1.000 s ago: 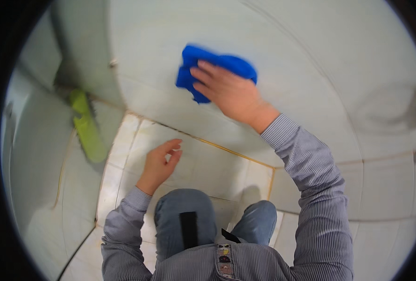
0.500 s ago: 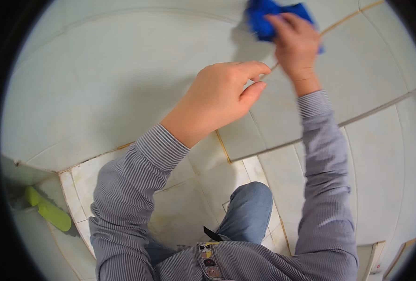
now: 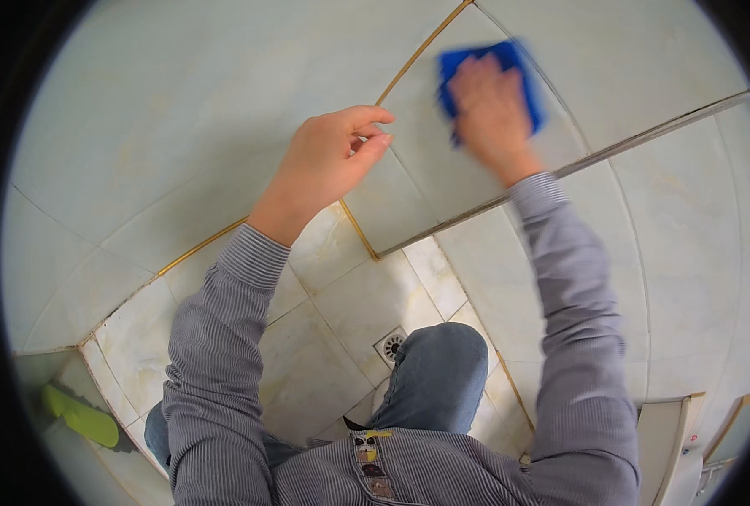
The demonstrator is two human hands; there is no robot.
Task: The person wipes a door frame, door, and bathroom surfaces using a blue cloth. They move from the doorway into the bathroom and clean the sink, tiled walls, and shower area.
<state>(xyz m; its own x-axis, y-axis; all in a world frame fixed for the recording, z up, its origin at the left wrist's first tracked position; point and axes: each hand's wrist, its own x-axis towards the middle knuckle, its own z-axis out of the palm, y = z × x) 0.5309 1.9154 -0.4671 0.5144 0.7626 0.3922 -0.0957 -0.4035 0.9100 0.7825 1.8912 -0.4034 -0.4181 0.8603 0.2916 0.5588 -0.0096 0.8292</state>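
Observation:
On the pale tiled wall [image 3: 409, 185], my right hand [image 3: 493, 114] presses a blue cloth [image 3: 523, 63] flat against the surface. The hand is slightly smeared by motion; its fingers lie over the cloth, whose edges stick out on both sides. My left hand [image 3: 329, 156] hovers to the left of it, in front of the wall. Its fingers are loosely curled, with a small gap between thumb and forefinger and nothing visible in them.
Below lies a tiled floor [image 3: 333, 312] with a round drain [image 3: 392, 347] beside my bent knee [image 3: 442, 371]. A green-handled brush [image 3: 84, 419] is at the lower left. A grey ledge edge [image 3: 594, 160] runs across the wall at the right. A pale panel [image 3: 662, 438] stands at lower right.
My right hand has moved down the wall with the blue cloth, its fingers now flatter over it. The left hand sits further left, and the whole view has shifted, bringing the drain into sight.

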